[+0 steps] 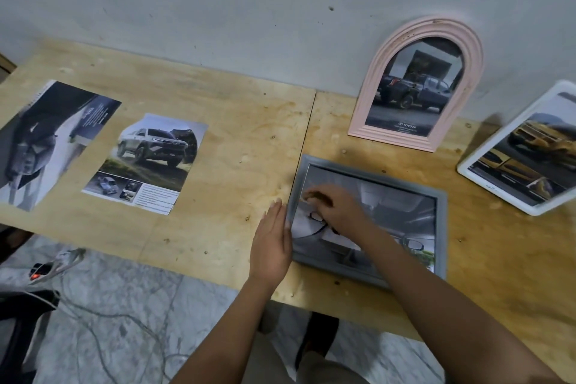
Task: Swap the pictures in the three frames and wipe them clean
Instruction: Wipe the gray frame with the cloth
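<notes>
A grey rectangular frame [439, 227] lies flat near the table's front edge with a car-interior picture in it. My right hand [333, 209] rests on its glass, fingers bunched on a small whitish wad, apparently a tissue [339, 238], largely hidden under my hand. My left hand [271, 240] lies flat, fingers together, against the frame's left edge. A pink arched frame [367, 109] with a dark pickup picture leans on the wall. At the far right a white frame [464, 170] with a yellow car picture leans tilted.
Two loose car pictures lie on the plywood table [243, 121]: a white SUV page [149, 162] and a dark page [46, 140] at the left edge. A power strip with cables [53, 265] lies on the marble floor below.
</notes>
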A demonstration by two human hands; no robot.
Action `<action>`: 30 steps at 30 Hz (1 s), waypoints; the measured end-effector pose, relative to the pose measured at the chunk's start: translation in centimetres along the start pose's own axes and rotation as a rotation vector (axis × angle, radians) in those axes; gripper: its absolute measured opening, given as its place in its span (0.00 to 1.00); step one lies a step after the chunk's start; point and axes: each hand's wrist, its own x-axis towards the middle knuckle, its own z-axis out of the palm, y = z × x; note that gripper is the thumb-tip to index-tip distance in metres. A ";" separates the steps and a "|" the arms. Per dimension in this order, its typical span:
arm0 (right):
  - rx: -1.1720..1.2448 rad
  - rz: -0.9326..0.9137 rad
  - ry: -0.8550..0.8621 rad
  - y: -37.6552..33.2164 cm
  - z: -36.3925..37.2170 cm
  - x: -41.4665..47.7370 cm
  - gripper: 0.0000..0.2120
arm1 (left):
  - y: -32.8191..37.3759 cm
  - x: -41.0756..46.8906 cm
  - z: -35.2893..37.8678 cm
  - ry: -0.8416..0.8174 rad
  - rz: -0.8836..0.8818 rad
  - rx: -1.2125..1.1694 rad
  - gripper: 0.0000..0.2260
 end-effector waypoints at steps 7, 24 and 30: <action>0.075 -0.093 0.107 0.1 0.8 -1.5 0.11 | 0.2 -1.0 -1.5 0.097 -0.058 -0.075 0.18; -0.356 -0.223 0.208 0.4 2.3 3.4 0.13 | 0.2 -1.4 -0.5 0.067 -0.085 -0.092 0.16; -0.094 0.054 0.313 -0.2 0.7 6.7 0.14 | -0.2 -1.5 -0.7 0.062 -0.094 -0.094 0.17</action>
